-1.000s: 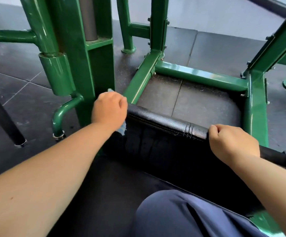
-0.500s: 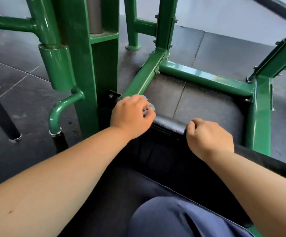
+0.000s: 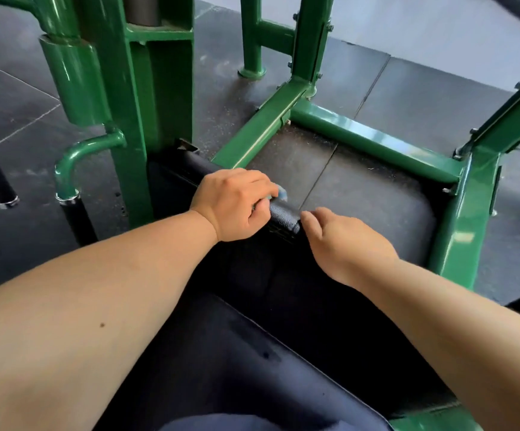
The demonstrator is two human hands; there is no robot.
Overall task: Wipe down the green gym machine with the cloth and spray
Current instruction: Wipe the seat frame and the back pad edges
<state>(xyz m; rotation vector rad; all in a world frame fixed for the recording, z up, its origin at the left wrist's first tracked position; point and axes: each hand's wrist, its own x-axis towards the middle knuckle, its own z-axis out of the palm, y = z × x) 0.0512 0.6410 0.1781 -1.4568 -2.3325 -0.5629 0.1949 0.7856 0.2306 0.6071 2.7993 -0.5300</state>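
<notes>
A blue cloth [image 3: 282, 192], gripped in the curled left hand [image 3: 234, 203], sits on the front edge of the black pad [image 3: 285, 217] on the green machine [image 3: 361, 141]. The right hand [image 3: 342, 241] lies loose just beside it, grasping nothing. A rightward stroke would likely run into that hand, leaving the edge beneath unwiped.

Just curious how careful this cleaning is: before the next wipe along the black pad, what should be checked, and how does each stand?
1. Grip of the left hand on the cloth: ok, a blue corner shows.
2. The cloth against the black pad edge: ok.
3. Path clear of the right hand: not ok, it is right beside the left.
4. The right hand steadying the pad: cannot tell, fingers hidden.
5. The spray within reach: cannot tell, not in view.
</notes>
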